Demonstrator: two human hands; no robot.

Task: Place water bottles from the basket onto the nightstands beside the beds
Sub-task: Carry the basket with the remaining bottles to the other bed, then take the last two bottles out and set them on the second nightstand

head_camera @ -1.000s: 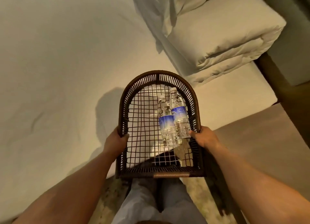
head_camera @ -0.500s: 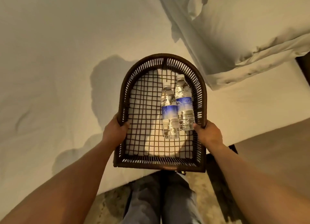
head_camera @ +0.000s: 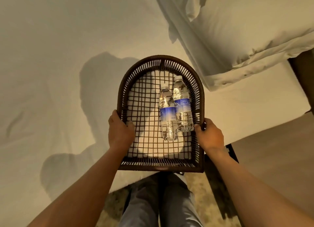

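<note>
Both hands clenched on basket (head_camera: 200,97) rims, left hand (head_camera: 120,131), right hand (head_camera: 209,136); two bottles (head_camera: 175,111) lie side by side, caps away, bases just beside right fingers (head_camera: 198,126), so right is nearer.

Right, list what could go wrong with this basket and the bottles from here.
1. The two bottles lie loose on their sides in the basket; a tilt could roll them against the low rim.
2. Both the left hand and right hand grip the rim, so neither is free to catch one.
</note>
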